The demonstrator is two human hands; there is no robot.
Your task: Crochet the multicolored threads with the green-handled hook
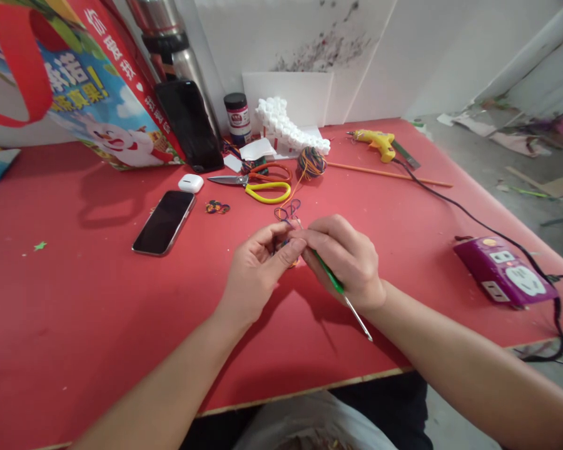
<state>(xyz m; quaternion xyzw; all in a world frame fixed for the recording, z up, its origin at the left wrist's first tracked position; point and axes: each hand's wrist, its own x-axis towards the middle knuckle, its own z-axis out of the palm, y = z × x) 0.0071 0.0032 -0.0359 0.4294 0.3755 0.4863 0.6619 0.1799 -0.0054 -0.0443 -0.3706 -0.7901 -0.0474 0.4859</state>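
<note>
Over the middle of the red table, my right hand [347, 259] is closed round a crochet hook [329, 272] with a green grip; one metal end sticks out below the palm. Its other tip lies by my left fingertips, partly hidden. My left hand [258, 265] pinches a small multicoloured piece of crocheted yarn [288, 247], mostly covered by the thumb and fingers. The two hands meet at the fingertips. From the piece, loose strands run up to a ball of multicoloured yarn [311, 163].
Behind my hands lie scissors [268, 191], a small yarn piece [217, 207], an earphone case [191, 183] and a phone [164, 222]. A white beaded object [286, 128] stands farther back. To the right are a yellow glue gun [375, 144], an orange stick [389, 174] and a purple power strip [504, 272].
</note>
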